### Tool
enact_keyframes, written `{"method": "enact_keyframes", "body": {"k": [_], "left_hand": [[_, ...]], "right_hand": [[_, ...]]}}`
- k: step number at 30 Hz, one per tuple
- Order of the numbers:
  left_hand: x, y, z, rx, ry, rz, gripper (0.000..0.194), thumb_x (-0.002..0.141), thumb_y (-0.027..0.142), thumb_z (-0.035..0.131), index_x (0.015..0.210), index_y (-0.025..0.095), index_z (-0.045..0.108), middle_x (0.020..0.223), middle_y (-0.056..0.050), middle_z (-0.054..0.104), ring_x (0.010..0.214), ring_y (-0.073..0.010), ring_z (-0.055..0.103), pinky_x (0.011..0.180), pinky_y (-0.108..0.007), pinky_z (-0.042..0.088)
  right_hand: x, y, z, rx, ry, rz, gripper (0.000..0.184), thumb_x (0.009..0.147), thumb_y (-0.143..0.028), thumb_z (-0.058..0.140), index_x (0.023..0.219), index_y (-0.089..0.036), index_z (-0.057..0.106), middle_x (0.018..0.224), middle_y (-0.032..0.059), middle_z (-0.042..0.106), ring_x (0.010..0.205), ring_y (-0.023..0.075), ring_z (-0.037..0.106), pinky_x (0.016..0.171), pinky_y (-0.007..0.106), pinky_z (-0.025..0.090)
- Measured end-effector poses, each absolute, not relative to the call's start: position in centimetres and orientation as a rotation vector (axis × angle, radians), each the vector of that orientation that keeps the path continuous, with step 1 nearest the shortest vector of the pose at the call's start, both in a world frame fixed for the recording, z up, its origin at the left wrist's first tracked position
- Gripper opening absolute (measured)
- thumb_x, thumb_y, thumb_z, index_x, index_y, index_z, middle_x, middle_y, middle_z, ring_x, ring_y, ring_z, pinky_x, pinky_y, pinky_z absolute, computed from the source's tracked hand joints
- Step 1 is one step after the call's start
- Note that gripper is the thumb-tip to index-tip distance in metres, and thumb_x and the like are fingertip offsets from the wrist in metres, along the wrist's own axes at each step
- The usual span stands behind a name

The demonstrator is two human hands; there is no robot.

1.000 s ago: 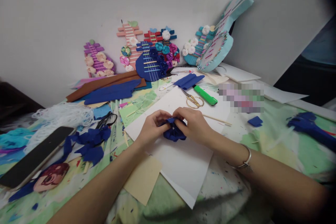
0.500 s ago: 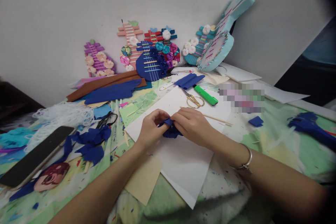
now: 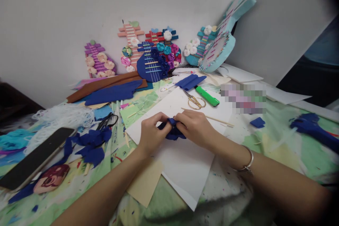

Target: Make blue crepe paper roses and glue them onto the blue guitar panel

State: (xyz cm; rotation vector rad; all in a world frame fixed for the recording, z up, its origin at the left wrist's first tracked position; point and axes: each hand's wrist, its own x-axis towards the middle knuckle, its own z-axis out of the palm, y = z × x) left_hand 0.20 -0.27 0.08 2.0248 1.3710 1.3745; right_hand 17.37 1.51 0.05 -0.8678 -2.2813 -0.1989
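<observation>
1. While the left grip (image 3: 153,130) was closed on one side of a crumpled blue flower (image 3: 175,135), the right grip (image 3: 194,127) pinched the opposite side, the two nearly meeting.
2. That flower was over the middle of a white sheet (image 3: 185,169); whether it touched could not be told.
3. Just beyond the right grip lay a thin wooden stick (image 3: 218,120); toward the sheet's far edge lay gold-handled scissors (image 3: 196,103) beside a green cutter (image 3: 208,96).
4. Near the left edge of the bench (image 3: 291,152) lay a dark phone (image 3: 34,159), with blue scraps (image 3: 92,144) beside it.
5. Along the bench's far edge stood flowered, guitar-shaped pieces (image 3: 148,65).
</observation>
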Motion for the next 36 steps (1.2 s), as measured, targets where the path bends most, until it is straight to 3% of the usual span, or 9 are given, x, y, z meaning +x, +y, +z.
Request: {"method": "enact_keyframes", "body": {"k": [3, 7, 9, 13, 21, 26, 36], "left_hand": [[0.2, -0.2, 0.0, 2.029, 1.353, 1.368, 0.008, 0.076, 0.017, 0.057, 0.068, 0.020, 0.059, 0.064, 0.003, 0.060, 0.062, -0.0122, 0.056, 0.064, -0.024, 0.044], [0.0, -0.1, -0.1, 2.071, 1.305, 1.331, 0.009, 0.074, 0.014, 0.055, 0.077, 0.019, 0.061, 0.073, 0.001, 0.064, 0.068, -0.0130, 0.059, 0.069, -0.025, 0.046], [0.1, -0.1, -0.1, 2.069, 1.297, 1.333, 0.016, 0.073, 0.014, 0.057, 0.088, 0.019, 0.060, 0.085, -0.001, 0.065, 0.075, -0.0142, 0.060, 0.072, -0.026, 0.047], [0.3, -0.1, -0.2, 1.901, 1.258, 1.296, 0.037, 0.069, 0.019, 0.063, 0.103, 0.020, 0.047, 0.111, -0.007, 0.057, 0.089, -0.0172, 0.061, 0.070, -0.027, 0.050], [0.0, 0.5, -0.5, 1.637, 1.187, 1.351, 0.028, 0.072, 0.015, 0.058, 0.096, 0.021, 0.046, 0.097, -0.002, 0.053, 0.087, -0.0146, 0.058, 0.068, -0.026, 0.051], [-0.1, 0.5, -0.8, 1.675, 1.146, 1.327, 0.028, 0.072, 0.015, 0.060, 0.098, 0.020, 0.049, 0.095, -0.002, 0.057, 0.091, -0.0162, 0.058, 0.077, -0.029, 0.049], [0.1, 0.6, -0.9, 1.682, 1.145, 1.315, 0.022, 0.074, 0.017, 0.059, 0.095, 0.020, 0.052, 0.088, -0.001, 0.057, 0.085, -0.0151, 0.058, 0.071, -0.027, 0.047]], "right_hand": [[17.0, 1.1, 0.4, -0.887, -2.290, -0.255, 0.022, 0.089, -0.015, 0.040, 0.083, -0.015, 0.061, 0.069, 0.0074, 0.064, 0.067, 0.0179, 0.056, 0.061, 0.028, 0.038], [17.0, 1.1, 0.4, -0.887, -2.288, -0.109, 0.027, 0.085, -0.012, 0.045, 0.108, -0.014, 0.059, 0.086, 0.0091, 0.068, 0.079, 0.0201, 0.060, 0.067, 0.029, 0.043], [17.2, 1.4, 0.2, -0.882, -2.271, -0.002, 0.033, 0.085, -0.009, 0.044, 0.115, -0.017, 0.056, 0.092, 0.0083, 0.068, 0.083, 0.0190, 0.061, 0.070, 0.028, 0.044], [17.6, 1.9, 0.0, -0.896, -2.182, 0.107, 0.032, 0.083, -0.007, 0.044, 0.109, -0.018, 0.060, 0.091, 0.0066, 0.068, 0.080, 0.0174, 0.062, 0.071, 0.027, 0.045], [17.5, 2.0, 0.4, -0.976, -2.216, 0.254, 0.040, 0.072, -0.004, 0.049, 0.109, -0.015, 0.060, 0.089, 0.0068, 0.064, 0.078, 0.0175, 0.059, 0.070, 0.027, 0.045], [17.2, 1.9, 0.8, -0.991, -2.142, 0.548, 0.023, 0.078, -0.017, 0.055, 0.100, -0.015, 0.061, 0.089, 0.0058, 0.066, 0.076, 0.0162, 0.061, 0.067, 0.027, 0.047], [17.0, 2.3, 0.1, -0.940, -1.982, 0.779, 0.021, 0.079, -0.005, 0.047, 0.090, -0.017, 0.062, 0.086, 0.0033, 0.068, 0.077, 0.0136, 0.061, 0.069, 0.026, 0.047]]}}
